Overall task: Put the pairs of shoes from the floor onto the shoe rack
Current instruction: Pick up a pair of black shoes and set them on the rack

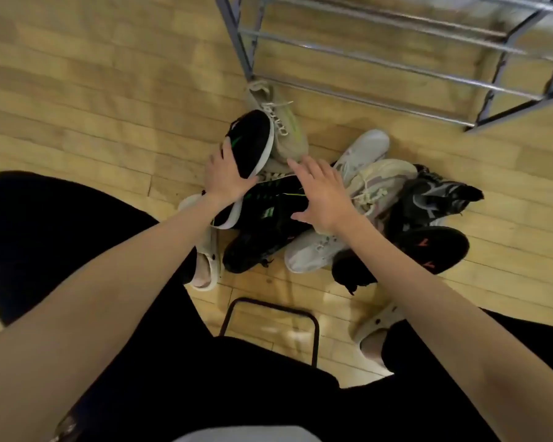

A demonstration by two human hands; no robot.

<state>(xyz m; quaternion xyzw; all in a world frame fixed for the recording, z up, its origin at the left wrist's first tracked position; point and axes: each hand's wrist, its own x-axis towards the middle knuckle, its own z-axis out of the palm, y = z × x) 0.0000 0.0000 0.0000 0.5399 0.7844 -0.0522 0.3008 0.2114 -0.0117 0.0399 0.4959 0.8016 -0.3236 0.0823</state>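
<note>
Head view: left hand [225, 177] closed around a black sneaker with white sole [253, 145], lifted and tilted above the pile of shoes [348, 212] on the wooden floor [77, 90]. Right hand [324, 194] open, fingers spread over a second black sneaker [275, 202] in the pile; metal shoe rack [396, 59] just beyond, its visible rails bare.

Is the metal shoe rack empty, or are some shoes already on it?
Empty, as far as visible. The shoe rack shows only bare bars with floor beneath; the shoes lie piled on the floor before it.
</note>
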